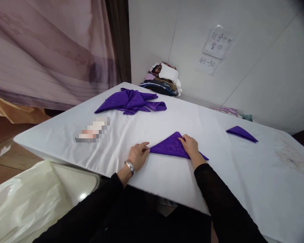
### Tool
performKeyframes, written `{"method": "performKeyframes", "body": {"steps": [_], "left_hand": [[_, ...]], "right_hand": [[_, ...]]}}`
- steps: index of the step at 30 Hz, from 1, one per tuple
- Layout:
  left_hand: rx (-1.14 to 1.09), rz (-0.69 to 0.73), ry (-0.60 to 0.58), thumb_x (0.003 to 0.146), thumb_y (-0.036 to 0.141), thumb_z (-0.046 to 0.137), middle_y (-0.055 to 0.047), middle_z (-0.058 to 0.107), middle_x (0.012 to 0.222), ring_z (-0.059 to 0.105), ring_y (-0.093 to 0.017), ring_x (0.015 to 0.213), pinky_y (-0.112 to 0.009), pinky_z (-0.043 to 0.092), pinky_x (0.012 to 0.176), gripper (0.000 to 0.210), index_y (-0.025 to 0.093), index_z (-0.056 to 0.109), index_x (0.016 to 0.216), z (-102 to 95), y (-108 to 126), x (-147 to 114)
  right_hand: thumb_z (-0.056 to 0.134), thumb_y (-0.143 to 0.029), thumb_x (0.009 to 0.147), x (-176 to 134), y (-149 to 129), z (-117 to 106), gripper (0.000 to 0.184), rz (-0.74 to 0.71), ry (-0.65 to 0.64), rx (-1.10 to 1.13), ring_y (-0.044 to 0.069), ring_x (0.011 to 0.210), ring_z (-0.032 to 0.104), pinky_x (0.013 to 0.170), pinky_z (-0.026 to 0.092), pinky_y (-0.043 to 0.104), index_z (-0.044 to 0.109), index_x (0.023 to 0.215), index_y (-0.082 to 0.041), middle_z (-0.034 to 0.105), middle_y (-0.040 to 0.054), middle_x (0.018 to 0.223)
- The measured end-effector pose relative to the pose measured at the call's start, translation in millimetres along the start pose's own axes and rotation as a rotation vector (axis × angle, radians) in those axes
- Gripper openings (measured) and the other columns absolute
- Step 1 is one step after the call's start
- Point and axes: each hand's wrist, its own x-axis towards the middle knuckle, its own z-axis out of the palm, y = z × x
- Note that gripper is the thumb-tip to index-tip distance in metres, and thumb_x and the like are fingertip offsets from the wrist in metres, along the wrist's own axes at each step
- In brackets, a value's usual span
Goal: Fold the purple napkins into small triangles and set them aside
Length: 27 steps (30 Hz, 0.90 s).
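Note:
A purple cloth napkin (166, 145), folded into a triangle, lies on the white-covered table (147, 130) in front of me. My left hand (137, 156), with a silver watch at the wrist, pinches its left corner between thumb and fingers. On the other side, my right hand (191, 147) grips the sloping edge just below the peak, its fingers closed on the cloth. Part of the napkin's right side is hidden behind that hand, and a narrow point shows past the wrist. A smaller folded purple napkin (242, 133) rests farther right.
Loose purple napkins (131, 100) lie heaped at the table's far left. Nearer, a blurred-out object (92, 130) lies on the cloth. A stack of folded clothes (163, 79) stands against the wall, below paper signs (215, 47). A pinkish curtain (53, 47) hangs at left.

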Motion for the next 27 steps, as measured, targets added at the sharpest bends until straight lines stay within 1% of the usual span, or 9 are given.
{"method": "performKeyframes", "body": {"steps": [2, 4, 9, 16, 22, 24, 27], "left_hand": [[0.001, -0.006, -0.002, 0.078, 0.023, 0.058, 0.002, 0.069, 0.080, 0.059, -0.017, 0.082, -0.036, 0.045, 0.083, 0.026, 0.023, 0.060, 0.103, 0.4, 1, 0], [0.021, -0.008, -0.006, 0.077, 0.022, 0.059, 0.002, 0.068, 0.079, 0.059, -0.017, 0.081, -0.036, 0.044, 0.084, 0.023, 0.022, 0.062, 0.100, 1.1, 2, 0], [0.117, 0.023, -0.032, 0.078, 0.018, 0.055, 0.000, 0.068, 0.080, 0.058, -0.019, 0.085, -0.037, 0.041, 0.085, 0.018, 0.023, 0.064, 0.093, 1.9, 4, 2], [0.201, 0.029, -0.084, 0.077, 0.017, 0.053, 0.000, 0.068, 0.082, 0.057, -0.021, 0.088, -0.038, 0.040, 0.084, 0.021, 0.022, 0.064, 0.094, -1.8, 8, 4], [0.270, 0.049, -0.138, 0.075, 0.013, 0.049, -0.001, 0.068, 0.088, 0.057, -0.022, 0.091, -0.039, 0.041, 0.085, 0.030, 0.022, 0.062, 0.101, -5.1, 12, 8], [0.280, 0.087, -0.138, 0.075, 0.012, 0.049, -0.003, 0.067, 0.096, 0.057, -0.022, 0.094, -0.039, 0.041, 0.087, 0.032, 0.022, 0.061, 0.103, -2.8, 18, 15], [0.233, 0.232, -0.141, 0.080, 0.020, 0.050, -0.005, 0.064, 0.108, 0.055, -0.022, 0.102, -0.039, 0.040, 0.092, 0.028, 0.021, 0.060, 0.106, 9.7, 37, 31]], "right_hand": [[0.046, -0.044, 0.089, 0, 0, 0, 0.025, -0.002, 0.006, 0.000, 0.016, 0.073, 0.057, 0.056, 0.027, 0.025, 0.060, 0.084, -0.024, 0.067, 0.0003, 0.081], [0.046, -0.045, 0.089, 0, 0, 0, 0.026, -0.010, 0.010, -0.005, 0.016, 0.073, 0.057, 0.056, 0.027, 0.025, 0.060, 0.084, -0.024, 0.067, 0.0005, 0.081], [0.046, -0.046, 0.088, 0, -1, 0, 0.027, -0.021, 0.013, -0.019, 0.015, 0.071, 0.057, 0.056, 0.027, 0.025, 0.059, 0.084, -0.024, 0.067, 0.0004, 0.080], [0.046, -0.048, 0.088, 2, -3, -1, 0.028, 0.006, -0.009, -0.020, 0.016, 0.071, 0.057, 0.055, 0.026, 0.025, 0.059, 0.085, -0.024, 0.066, 0.0004, 0.078], [0.045, -0.048, 0.088, 3, -5, -4, 0.027, 0.009, -0.035, 0.000, 0.016, 0.073, 0.058, 0.055, 0.028, 0.025, 0.058, 0.085, -0.024, 0.067, -0.0003, 0.079], [0.045, -0.048, 0.089, 3, -6, -5, 0.028, 0.016, -0.046, -0.008, 0.016, 0.075, 0.059, 0.056, 0.028, 0.025, 0.058, 0.087, -0.024, 0.067, 0.0000, 0.082], [0.043, -0.050, 0.089, 4, -7, -8, 0.030, 0.022, -0.061, -0.021, 0.017, 0.078, 0.060, 0.058, 0.031, 0.025, 0.058, 0.091, -0.024, 0.068, 0.0012, 0.087]]}}
